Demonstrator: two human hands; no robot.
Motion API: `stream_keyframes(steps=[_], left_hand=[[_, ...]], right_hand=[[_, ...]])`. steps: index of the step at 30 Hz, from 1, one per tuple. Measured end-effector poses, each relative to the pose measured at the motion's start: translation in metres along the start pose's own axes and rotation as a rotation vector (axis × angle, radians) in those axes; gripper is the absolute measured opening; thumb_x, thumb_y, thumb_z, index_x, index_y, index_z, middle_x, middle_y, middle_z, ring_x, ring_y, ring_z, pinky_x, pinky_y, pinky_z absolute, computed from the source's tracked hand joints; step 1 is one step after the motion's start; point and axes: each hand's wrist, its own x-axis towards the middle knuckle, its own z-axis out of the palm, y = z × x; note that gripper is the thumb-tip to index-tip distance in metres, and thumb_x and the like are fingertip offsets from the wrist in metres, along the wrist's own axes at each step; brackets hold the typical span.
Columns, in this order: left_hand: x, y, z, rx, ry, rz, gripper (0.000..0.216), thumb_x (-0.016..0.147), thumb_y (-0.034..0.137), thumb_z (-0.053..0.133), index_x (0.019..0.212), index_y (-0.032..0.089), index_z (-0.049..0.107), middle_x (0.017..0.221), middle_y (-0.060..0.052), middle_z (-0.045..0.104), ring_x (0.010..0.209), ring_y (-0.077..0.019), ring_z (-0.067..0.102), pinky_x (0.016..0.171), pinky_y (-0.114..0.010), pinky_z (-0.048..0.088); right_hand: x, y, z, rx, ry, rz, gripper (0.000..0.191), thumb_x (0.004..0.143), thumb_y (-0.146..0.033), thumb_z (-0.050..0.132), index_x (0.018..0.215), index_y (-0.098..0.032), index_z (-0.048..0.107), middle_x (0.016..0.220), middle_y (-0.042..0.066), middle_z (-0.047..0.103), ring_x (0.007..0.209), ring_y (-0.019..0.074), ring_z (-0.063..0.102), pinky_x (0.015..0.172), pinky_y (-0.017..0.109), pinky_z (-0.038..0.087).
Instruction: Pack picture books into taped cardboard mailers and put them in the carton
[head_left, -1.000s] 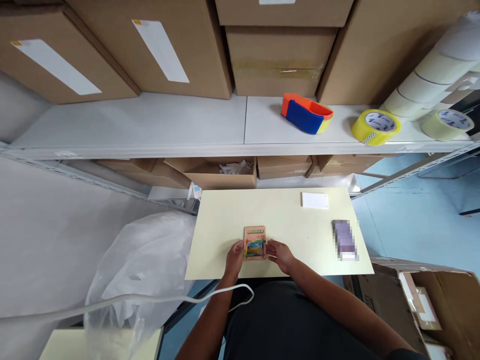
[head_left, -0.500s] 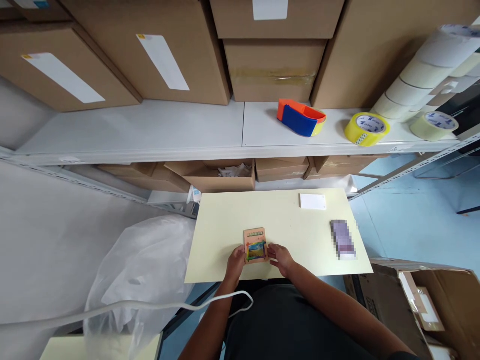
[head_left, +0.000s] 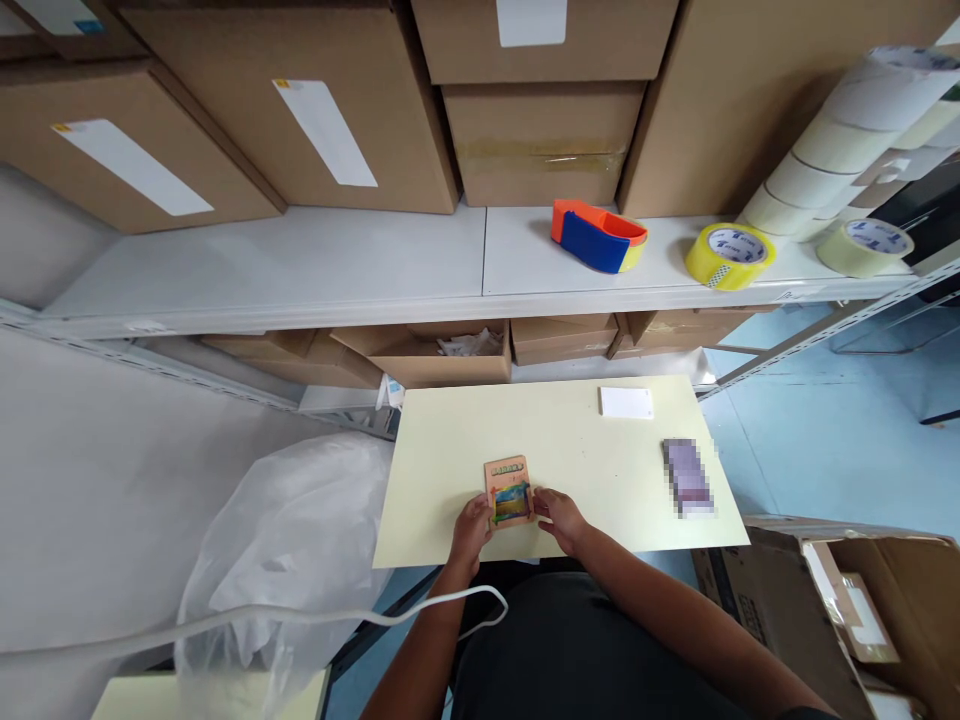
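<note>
A small orange-brown picture pack [head_left: 511,492], with a landscape image and a line of lettering on its front, is held between my two hands above the near part of the pale yellow table [head_left: 442,430]. Whether it is a booklet or a thin box, I cannot tell. My left hand [head_left: 472,528] grips its left lower edge, thumb toward the front. On the opposite edge, the fingers and thumb of my right hand [head_left: 559,516] close on the lower right side. A white card-like block [head_left: 626,403] and a blurred purple phone-like item [head_left: 688,475] lie farther right.
Behind the table stands a grey shelf [head_left: 300,265] with cardboard boxes [head_left: 540,140], an orange-blue tape dispenser [head_left: 596,237] and tape rolls [head_left: 731,256]. A plastic bag [head_left: 277,540] and white cable [head_left: 300,618] are at left, an open carton [head_left: 907,590] at right.
The pack has turned and tilted slightly, its top edge shifting a little left. Both hands keep nearly the same position. The camera view has shifted slightly.
</note>
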Motion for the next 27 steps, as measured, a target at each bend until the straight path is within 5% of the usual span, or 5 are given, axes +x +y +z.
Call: stream_keyframes(steps=[4, 9, 16, 21, 27], left_hand=[[0.006, 0.005, -0.011, 0.083, 0.054, 0.055, 0.044, 0.089, 0.031, 0.052, 0.131, 0.021, 0.059, 0.139, -0.014, 0.066, 0.119, -0.0247, 0.068, 0.088, -0.034, 0.056], [0.012, 0.013, -0.02, 0.252, 0.124, 0.224, 0.06, 0.075, 0.022, 0.065, 0.135, 0.019, 0.059, 0.148, -0.015, 0.059, 0.142, -0.0298, 0.049, 0.115, -0.039, 0.039], [-0.001, 0.011, 0.016, 0.858, 0.228, 0.423, 0.106, 0.072, 0.048, 0.077, 0.16, 0.017, 0.026, 0.166, -0.024, 0.03, 0.149, -0.0431, 0.033, 0.111, -0.054, 0.04], [0.001, 0.014, 0.022, 1.049, 0.32, 0.439, 0.088, 0.079, 0.034, 0.062, 0.158, 0.01, 0.03, 0.164, -0.028, 0.031, 0.146, -0.043, 0.035, 0.105, -0.054, 0.044], [0.033, 0.038, -0.017, 1.061, 0.364, 0.371, 0.085, 0.08, 0.036, 0.059, 0.156, 0.011, 0.031, 0.163, -0.026, 0.031, 0.142, -0.0432, 0.037, 0.103, -0.057, 0.046]], right_hand=[[0.004, -0.003, 0.01, 0.034, -0.097, -0.002, 0.035, 0.084, -0.054, 0.068, 0.103, -0.025, 0.073, 0.132, 0.009, 0.07, 0.127, 0.0271, 0.058, 0.102, 0.041, 0.04], [0.017, -0.011, 0.02, -0.032, -0.068, -0.016, 0.041, 0.083, -0.056, 0.071, 0.108, -0.024, 0.071, 0.139, 0.011, 0.065, 0.13, 0.0265, 0.057, 0.108, 0.042, 0.035], [0.016, -0.002, 0.01, -0.025, 0.059, -0.001, 0.032, 0.081, -0.05, 0.072, 0.096, -0.021, 0.07, 0.116, 0.01, 0.072, 0.101, 0.0223, 0.065, 0.088, 0.036, 0.043], [0.007, 0.008, -0.002, -0.001, 0.098, 0.024, 0.029, 0.078, -0.047, 0.075, 0.09, -0.021, 0.069, 0.101, 0.007, 0.072, 0.089, 0.0205, 0.063, 0.078, 0.034, 0.04], [0.002, 0.004, -0.018, 0.046, 0.136, 0.03, 0.038, 0.073, -0.048, 0.08, 0.097, -0.021, 0.071, 0.109, 0.01, 0.073, 0.098, 0.024, 0.065, 0.084, 0.036, 0.042]])
